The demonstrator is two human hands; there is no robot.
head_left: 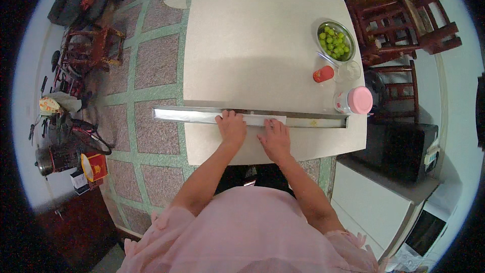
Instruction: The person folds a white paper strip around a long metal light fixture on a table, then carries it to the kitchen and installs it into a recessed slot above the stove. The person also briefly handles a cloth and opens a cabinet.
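A long, shallow metal channel lies crosswise near the front of the table, its left end jutting past the table edge. Along its left and middle part runs a shiny white strip; what it is made of I cannot make out. My left hand has its fingers bent over the strip near the middle. Just to the right, my right hand bends its fingers over the strip close to its right end, thumb nearer me. The undersides of both hands' fingers are hidden.
On the pale table stand a metal bowl of green grapes, a red can, a clear glass and a pink-lidded jar, all at the right. Wooden chairs flank that side. A white cabinet stands at the lower right.
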